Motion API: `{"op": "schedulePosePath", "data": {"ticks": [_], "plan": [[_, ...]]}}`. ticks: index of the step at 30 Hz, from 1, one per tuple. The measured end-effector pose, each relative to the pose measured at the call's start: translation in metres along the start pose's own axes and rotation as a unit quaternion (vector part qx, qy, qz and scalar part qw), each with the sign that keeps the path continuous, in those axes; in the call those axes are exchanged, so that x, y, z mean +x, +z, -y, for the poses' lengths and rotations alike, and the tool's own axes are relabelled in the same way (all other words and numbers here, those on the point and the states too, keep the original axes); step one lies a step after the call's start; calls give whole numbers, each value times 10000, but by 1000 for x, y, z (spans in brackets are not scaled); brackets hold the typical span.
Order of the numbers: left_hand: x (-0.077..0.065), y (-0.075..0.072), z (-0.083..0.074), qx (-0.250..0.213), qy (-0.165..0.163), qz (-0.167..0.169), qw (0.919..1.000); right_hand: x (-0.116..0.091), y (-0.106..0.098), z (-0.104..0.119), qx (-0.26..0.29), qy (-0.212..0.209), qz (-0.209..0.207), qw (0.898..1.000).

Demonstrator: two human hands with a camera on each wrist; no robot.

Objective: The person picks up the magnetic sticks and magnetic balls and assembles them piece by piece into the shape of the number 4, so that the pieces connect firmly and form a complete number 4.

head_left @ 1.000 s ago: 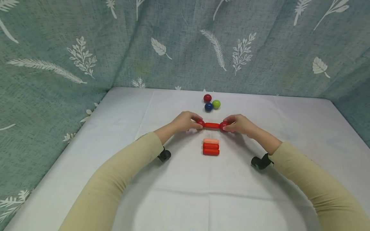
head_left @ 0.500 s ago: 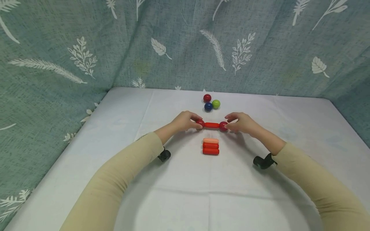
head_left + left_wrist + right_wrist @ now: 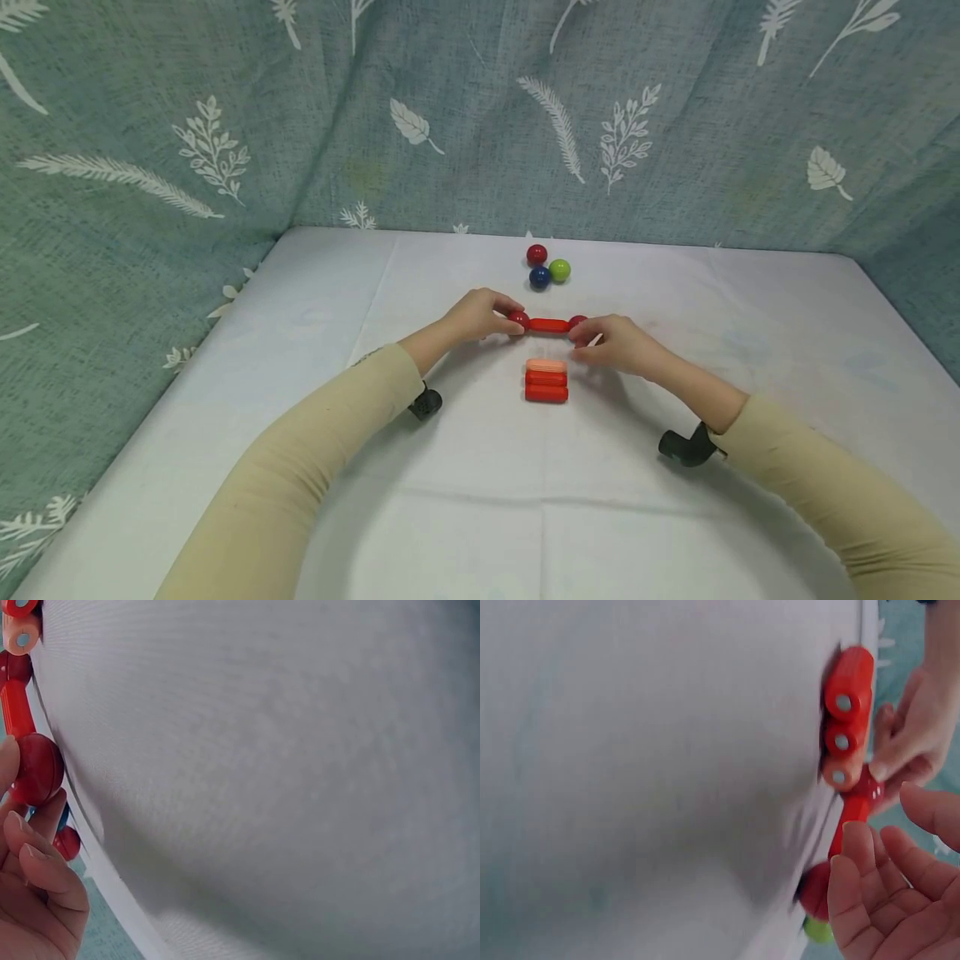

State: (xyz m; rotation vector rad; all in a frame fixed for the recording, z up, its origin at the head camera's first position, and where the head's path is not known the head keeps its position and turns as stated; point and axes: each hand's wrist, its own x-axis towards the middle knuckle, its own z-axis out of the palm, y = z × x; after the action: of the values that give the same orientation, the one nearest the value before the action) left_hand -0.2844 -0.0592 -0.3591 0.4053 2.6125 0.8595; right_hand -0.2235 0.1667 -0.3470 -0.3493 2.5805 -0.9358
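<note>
My left hand point(image 3: 478, 315) pinches a glossy red ball point(image 3: 519, 320) between thumb and fingers. From that ball a red rod point(image 3: 550, 326) runs rightward to a second red ball point(image 3: 577, 321), lying in one line on the white cloth. My right hand point(image 3: 622, 343) is beside the second ball, fingers spread and holding nothing; its fingers partly cover that ball in the head view. Just nearer than the joined piece, a salmon rod point(image 3: 546, 365) and two red rods point(image 3: 546, 392) lie side by side. Silvery discs show on the rod ends point(image 3: 843, 703) in the right wrist view.
Behind the joined piece sit a dark red ball point(image 3: 536, 255), a blue ball point(image 3: 539, 277) and a green ball point(image 3: 559, 270), grouped close together. A white cloth point(image 3: 480, 533) covers the table. Green leaf-patterned fabric point(image 3: 480, 125) hangs at the back and left.
My right hand has let go of the right-hand red ball, its fingers spreading, and has come slightly nearer, toward the loose rods. My left hand keeps its pinch in the same place.
</note>
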Motion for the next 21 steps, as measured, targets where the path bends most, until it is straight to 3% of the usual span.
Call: {"op": "schedulePosePath", "data": {"ticks": [9, 21], "plan": [[-1, -1, 0, 22, -9, 44, 10000, 4, 17, 5, -296, -403, 217, 9985], [1, 0, 0, -28, -60, 36, 10000, 13, 25, 12, -771, -339, 375, 9957]]}}
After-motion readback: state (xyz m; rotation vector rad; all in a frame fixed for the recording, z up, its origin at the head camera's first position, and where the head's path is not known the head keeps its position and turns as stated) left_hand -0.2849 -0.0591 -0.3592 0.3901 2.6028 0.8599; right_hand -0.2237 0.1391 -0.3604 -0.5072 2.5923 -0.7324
